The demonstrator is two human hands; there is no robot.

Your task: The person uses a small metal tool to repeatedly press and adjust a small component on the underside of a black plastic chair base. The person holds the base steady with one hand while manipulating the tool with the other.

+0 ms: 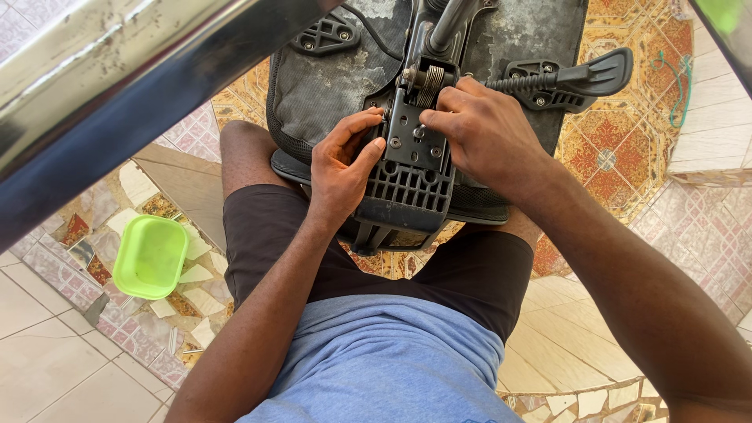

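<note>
The left hand [342,164] is half open, its thumb and curled fingers pinching the left edge of the black metal tilt mechanism [411,168] bolted to an upturned office chair seat [329,78]. The right hand [479,129] is loosely closed, fingertips pressing the mechanism's plate just below a coiled steel spring [430,83] (whether it pinches anything small cannot be told). The seat underside is scuffed, dusty grey plastic, resting across the person's knees. A ribbed black lever [576,77] juts right. Both forearms angle inward, wrists bent. A lime-green plastic tub [150,257] sits on mosaic tile at near left.
</note>
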